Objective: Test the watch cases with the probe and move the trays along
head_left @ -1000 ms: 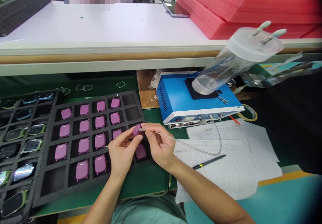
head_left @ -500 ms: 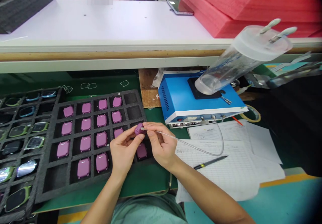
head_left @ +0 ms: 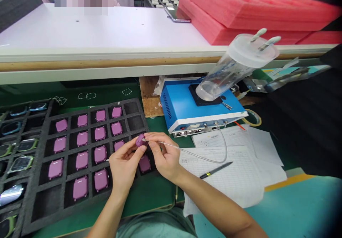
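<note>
My left hand (head_left: 127, 161) pinches a small purple watch case (head_left: 139, 140) between thumb and fingers, above the right part of a dark foam tray (head_left: 62, 198). My right hand (head_left: 165, 156) is closed on the end of a thin clear tube (head_left: 196, 154), whose metal tip touches the case. The tube loops back to the front of a blue box-shaped machine (head_left: 203, 115). Several more purple cases sit in the tray's compartments, and a few compartments hold none.
Left stands another foam tray (head_left: 26, 181) with watches. A clear cylinder (head_left: 221, 74) rests tilted on the machine. Papers (head_left: 227, 188) with a pen (head_left: 216, 170) lie right. Behind the white shelf (head_left: 107, 27), holding red foam (head_left: 235, 13), is a person.
The whole view has shifted, so most things appear further left and slightly lower. Both hands keep their hold on the case and the tube, the tip still at the case.
</note>
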The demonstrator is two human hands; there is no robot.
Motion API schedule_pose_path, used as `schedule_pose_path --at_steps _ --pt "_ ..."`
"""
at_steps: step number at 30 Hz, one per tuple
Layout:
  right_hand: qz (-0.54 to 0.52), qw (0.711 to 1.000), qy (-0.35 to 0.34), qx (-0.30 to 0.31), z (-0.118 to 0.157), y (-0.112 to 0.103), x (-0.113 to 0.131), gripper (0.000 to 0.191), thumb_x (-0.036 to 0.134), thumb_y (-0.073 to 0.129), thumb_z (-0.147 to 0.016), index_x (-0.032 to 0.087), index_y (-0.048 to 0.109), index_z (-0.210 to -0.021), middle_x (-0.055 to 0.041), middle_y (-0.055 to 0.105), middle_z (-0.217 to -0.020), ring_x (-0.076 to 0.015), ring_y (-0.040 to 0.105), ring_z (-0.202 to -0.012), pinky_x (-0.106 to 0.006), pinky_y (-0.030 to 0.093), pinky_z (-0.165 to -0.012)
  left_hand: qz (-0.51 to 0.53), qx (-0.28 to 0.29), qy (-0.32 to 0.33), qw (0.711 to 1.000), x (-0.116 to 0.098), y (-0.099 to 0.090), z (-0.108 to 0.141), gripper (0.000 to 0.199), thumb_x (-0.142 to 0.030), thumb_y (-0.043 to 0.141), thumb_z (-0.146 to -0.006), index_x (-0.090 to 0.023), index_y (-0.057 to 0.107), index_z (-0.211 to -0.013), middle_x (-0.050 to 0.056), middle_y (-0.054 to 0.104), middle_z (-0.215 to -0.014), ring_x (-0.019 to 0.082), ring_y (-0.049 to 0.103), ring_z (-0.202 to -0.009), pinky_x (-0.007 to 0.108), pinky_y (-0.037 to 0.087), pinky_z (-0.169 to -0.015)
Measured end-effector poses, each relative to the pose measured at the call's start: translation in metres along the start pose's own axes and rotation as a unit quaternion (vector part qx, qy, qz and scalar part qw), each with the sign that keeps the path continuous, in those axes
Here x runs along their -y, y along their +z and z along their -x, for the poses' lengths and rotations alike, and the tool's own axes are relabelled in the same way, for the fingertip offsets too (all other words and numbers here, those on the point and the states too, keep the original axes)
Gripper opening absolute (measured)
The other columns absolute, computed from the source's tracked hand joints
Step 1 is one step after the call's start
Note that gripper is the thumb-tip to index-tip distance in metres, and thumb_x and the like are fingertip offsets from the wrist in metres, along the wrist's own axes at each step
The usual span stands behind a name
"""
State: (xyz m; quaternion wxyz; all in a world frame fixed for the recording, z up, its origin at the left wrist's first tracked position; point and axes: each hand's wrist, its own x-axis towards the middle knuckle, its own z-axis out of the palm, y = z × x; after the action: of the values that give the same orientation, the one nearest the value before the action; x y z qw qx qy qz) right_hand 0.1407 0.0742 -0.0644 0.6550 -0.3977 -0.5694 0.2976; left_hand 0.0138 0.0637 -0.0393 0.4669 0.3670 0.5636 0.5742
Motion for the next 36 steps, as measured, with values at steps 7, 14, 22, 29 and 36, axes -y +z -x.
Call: schedule_pose_path --at_steps 7,14,22,29,36 --pt "-0.012 1.0 -0.004 -0.002 -0.001 0.0 0.0 0.013 0.018 0.061 -0.103 0.025 0.072 -0.106 -0.0074 0.078 -0.106 -0.0206 0.077 -0.102 -0.041 0.066 -0.092 -0.007 -0.001 -0.001 1.0 0.002 -0.001 0.0 0.037 -0.03 0.097 -0.064 -0.021 0.087 -0.098 0.008 0.084 -0.094 0.021 0.08 -0.08 0.028 0.069 -0.074" --pt "-0.005 1.0 -0.004 -0.004 -0.001 0.0 0.0 0.013 0.019 0.06 -0.103 0.025 0.072 -0.105 -0.0074 0.078 -0.105 -0.0212 0.077 -0.102 -0.04 0.066 -0.091 -0.003 -0.001 -0.006 1.0 0.0 0.0 0.0 0.037 -0.03 0.097 -0.063 -0.021 0.087 -0.098 0.008 0.084 -0.095 0.021 0.08 -0.081 0.028 0.069 -0.074" --pt "0.033 0.997 0.045 0.051 -0.006 -0.013 0.012 0.039 0.021 0.068 -0.095 0.024 0.065 -0.134 -0.0117 0.072 -0.129 -0.0225 0.071 -0.117 -0.037 0.066 -0.092 0.005 0.007 -0.023 1.0 0.003 -0.003 0.0 0.047 -0.045 0.092 -0.074 -0.018 0.083 -0.112 0.01 0.083 -0.103 0.017 0.075 -0.081 0.021 0.063 -0.06" --pt "0.136 0.976 0.101 0.14 -0.016 -0.032 0.025 0.017 0.021 0.065 -0.091 0.022 0.081 -0.091 -0.0033 0.08 -0.083 -0.014 0.068 -0.065 -0.024 0.053 -0.055 0.001 0.095 -0.01 0.995 0.004 -0.005 0.004 0.049 -0.051 0.082 -0.085 -0.018 0.08 -0.121 0.01 0.08 -0.106 0.017 0.073 -0.082 0.021 0.061 -0.064" --pt "0.128 0.97 0.117 0.169 -0.004 -0.047 0.036 0.016 0.025 0.069 -0.09 0.021 0.085 -0.089 -0.0033 0.078 -0.075 -0.013 0.064 -0.059 -0.023 0.047 -0.05 -0.062 0.134 0.017 0.989 -0.004 -0.011 0.021 0.04 -0.044 0.079 -0.087 -0.018 0.082 -0.118 0.01 0.082 -0.105 0.019 0.076 -0.081 0.026 0.064 -0.072"
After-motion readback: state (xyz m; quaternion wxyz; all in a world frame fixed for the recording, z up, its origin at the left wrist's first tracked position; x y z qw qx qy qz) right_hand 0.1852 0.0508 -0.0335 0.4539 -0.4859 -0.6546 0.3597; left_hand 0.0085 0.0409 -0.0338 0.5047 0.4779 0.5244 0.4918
